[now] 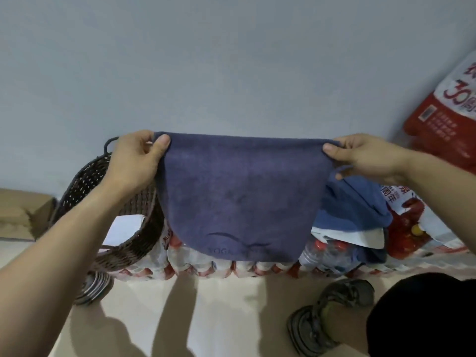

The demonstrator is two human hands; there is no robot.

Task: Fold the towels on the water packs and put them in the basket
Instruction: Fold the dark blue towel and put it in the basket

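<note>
1. Towel (239, 194), purple-blue, held up in the air in front of the wall, hanging flat with a printed logo near the lower hem; lower edge reaching down to about the tops of the water packs (206, 264), contact not clear from this angle.
2. Left hand (136, 158) pinching the upper left corner between thumb and curled fingers; right hand (365, 157) pinching the upper right corner the same way, a hanging loop dangling just below it.
3. Top edge pulled nearly taut between the two corners, likely to let the cloth drop straight and square before the first fold.
4. More towels (353, 210), blue and crumpled, lying on the water packs just right of the held one, a white-edged piece among them; apparently not yet folded.
5. Basket (134, 238), dark woven wicker, sitting on the left end of the packs, partly behind the left forearm; something white showing inside, no folded towel visible in the part shown.
6. Judged stage: early, one towel being spread, nothing plainly delivered.
7. Next move probably calls for bringing the corners together or lowering the cloth onto the packs as a folding surface.
8. Red-and-white bag (448, 112) leaning at the far right, cardboard box (23, 215) at the left, shoes (332, 313) on the pale floor below.
</note>
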